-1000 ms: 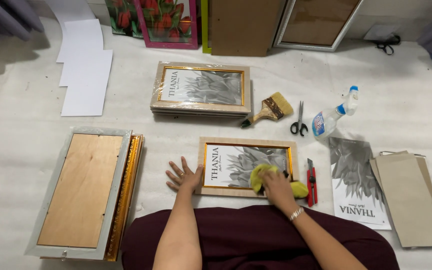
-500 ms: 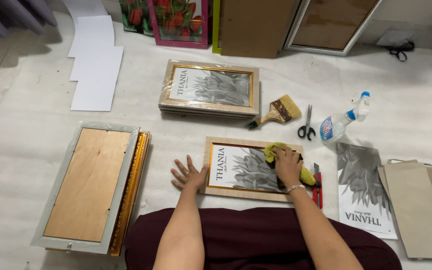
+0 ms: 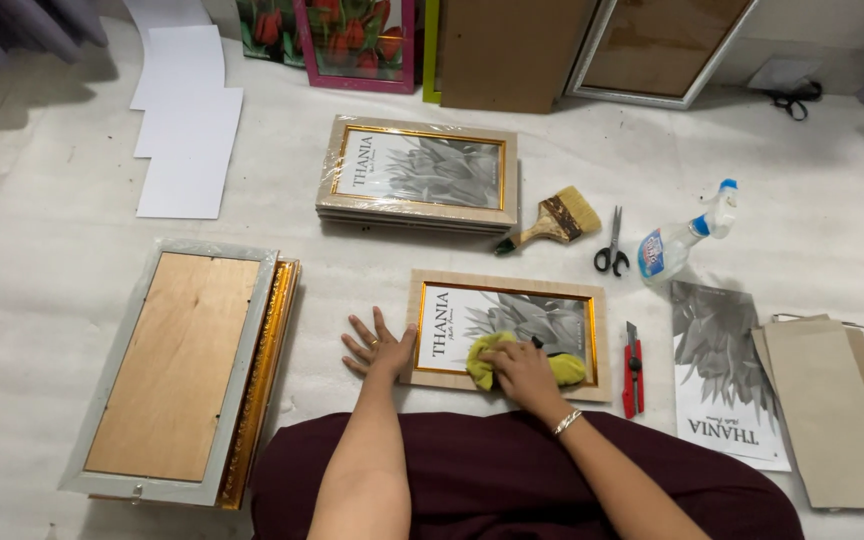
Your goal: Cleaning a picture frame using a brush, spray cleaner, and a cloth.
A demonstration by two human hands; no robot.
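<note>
Person seated on the floor (image 3: 72, 180), which is covered in white padded sheeting, dark maroon garment across the lap. Directly in front of the knees lies a light wooden picture frame (image 3: 508, 334) with a gilt inner edge, face up, holding a grey leaf print. Left hand (image 3: 380, 345) flat, fingers spread, palm down on the floor against the frame's left edge, its grip closed on nothing. Right hand (image 3: 518, 369), bracelet at the wrist, pressed onto the lower part of the glass, fingers curled over a yellow cloth (image 3: 492, 357); a second fold of the cloth shows just to the right of the hand. Just right of the frame, a red utility knife (image 3: 633, 369) lying lengthwise, apart from the hand. Further right, a loose print (image 3: 722, 385) of the same leaf picture, and beside it a stack of brown backing boards (image 3: 832, 410) overlapping its edge. Beyond the frame: a paintbrush (image 3: 552, 224), black-handled scissors (image 3: 612, 246) and a spray bottle (image 3: 682, 238) lying on its side, in a row. Behind those, a stack of plastic-wrapped frames (image 3: 418, 172). To the person's left, a pile of frames face down (image 3: 182, 370), plywood back uppermost. White sheets (image 3: 187, 120) at far left; more frames leaning at the wall.
</note>
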